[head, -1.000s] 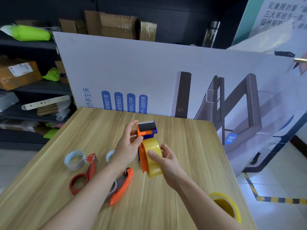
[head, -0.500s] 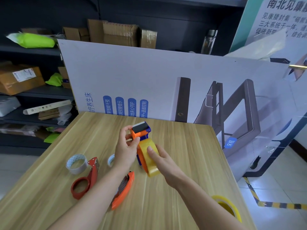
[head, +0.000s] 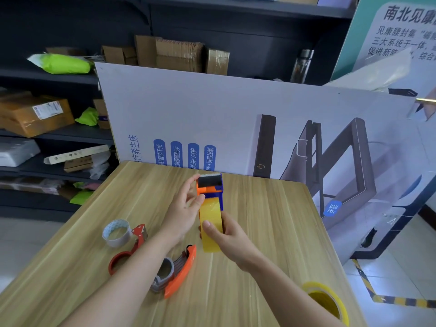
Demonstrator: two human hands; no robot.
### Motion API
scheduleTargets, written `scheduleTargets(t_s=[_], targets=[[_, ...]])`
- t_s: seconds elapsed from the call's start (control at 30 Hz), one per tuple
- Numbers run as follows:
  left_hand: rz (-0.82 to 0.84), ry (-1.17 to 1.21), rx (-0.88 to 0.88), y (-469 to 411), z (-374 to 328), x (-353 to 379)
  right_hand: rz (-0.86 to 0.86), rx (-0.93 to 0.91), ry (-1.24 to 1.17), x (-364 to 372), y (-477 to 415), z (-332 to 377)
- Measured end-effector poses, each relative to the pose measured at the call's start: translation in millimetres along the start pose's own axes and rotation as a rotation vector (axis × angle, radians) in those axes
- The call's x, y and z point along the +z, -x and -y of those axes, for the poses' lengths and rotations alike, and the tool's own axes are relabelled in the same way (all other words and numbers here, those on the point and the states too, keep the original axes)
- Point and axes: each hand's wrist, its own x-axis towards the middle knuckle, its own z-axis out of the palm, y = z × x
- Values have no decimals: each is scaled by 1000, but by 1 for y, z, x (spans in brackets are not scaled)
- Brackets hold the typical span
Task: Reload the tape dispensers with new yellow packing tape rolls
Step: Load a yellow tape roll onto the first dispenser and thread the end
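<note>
An orange and blue tape dispenser point(head: 210, 187) stands upright over the middle of the wooden table point(head: 271, 220), with a yellow tape roll point(head: 210, 223) seated in it. My left hand point(head: 186, 208) pinches the dispenser's orange head near the black pad. My right hand point(head: 227, 239) grips the yellow roll from below, thumb on its face. A red dispenser point(head: 128, 249) and an orange dispenser point(head: 179, 272) lie flat on the table to the left. Another yellow roll point(head: 328, 300) rests at the table's near right corner.
A whitish tape roll point(head: 116, 232) sits beside the red dispenser. A large printed board point(head: 212, 119) leans upright along the table's far edge. Dark shelves point(head: 59, 133) with boxes and green bags stand behind on the left. The table's right edge drops to the floor.
The dispenser with the yellow roll has been tipped more upright. My left fingers moved up onto its head; my right hand slid lower on the roll.
</note>
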Motion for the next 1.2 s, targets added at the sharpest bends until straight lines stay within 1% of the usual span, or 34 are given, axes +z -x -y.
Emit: scheduleTargets(t_s=[0.1,0.17,0.23,0.3,0.43,0.47,0.57,0.63,0.7,0.8,0.93,1.03,1.2], targets=[[-166,-338,285,4,-2,-7,-19,-30,-28,5,-2,7],[-195,-475,437,7,-4,-13,-26,-39,-47,6,-2,12],[-139,-529,478,9,-6,-20,-32,-51,-41,6,-2,15],[-67,-556,465,8,-10,-25,-27,-63,-23,6,-1,14],[-1,-579,474,5,-19,-29,-30,-66,-7,6,-2,13],[17,-615,498,5,-22,-30,-29,-67,2,6,-2,14],[67,-827,626,7,-28,-30,-16,-67,21,6,-1,15],[77,-949,720,8,-31,-29,-11,-60,21,5,1,16],[57,-1028,775,9,-33,-26,-18,-51,21,5,1,17],[-34,-1026,745,7,-33,-22,-37,-39,27,5,1,21],[-142,-881,579,-4,-31,-20,-62,-14,22,5,0,25],[-163,-843,482,-12,-28,-18,-79,-5,7,5,1,27],[-213,-860,308,-18,-29,-15,-72,1,40,2,5,30]])
